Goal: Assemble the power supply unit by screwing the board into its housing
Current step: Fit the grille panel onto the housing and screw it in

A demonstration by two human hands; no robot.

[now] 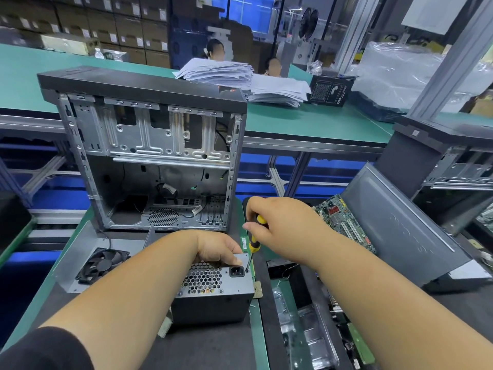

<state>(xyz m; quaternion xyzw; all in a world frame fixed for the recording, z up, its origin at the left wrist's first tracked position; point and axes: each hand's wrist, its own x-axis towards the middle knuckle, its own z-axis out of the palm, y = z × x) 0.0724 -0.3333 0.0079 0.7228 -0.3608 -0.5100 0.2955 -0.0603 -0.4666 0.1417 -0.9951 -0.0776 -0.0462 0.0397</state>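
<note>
Head view: left hand (217,248) grips power supply unit (213,292) top edge; right hand (277,228) grasps screwdriver (253,243), tip on corner screw beside left hand. Open computer case (149,156) beyond hands.

The open computer case (149,156) stands just behind the power supply unit (213,292), walling off the far side; to its left a loose fan (102,264) lies on a metal panel (77,263); to the right lean a circuit board (344,222) and a grey side panel (405,231), with a tray of parts (306,327) below; bare mat (200,348) lies open on the near side.
</note>
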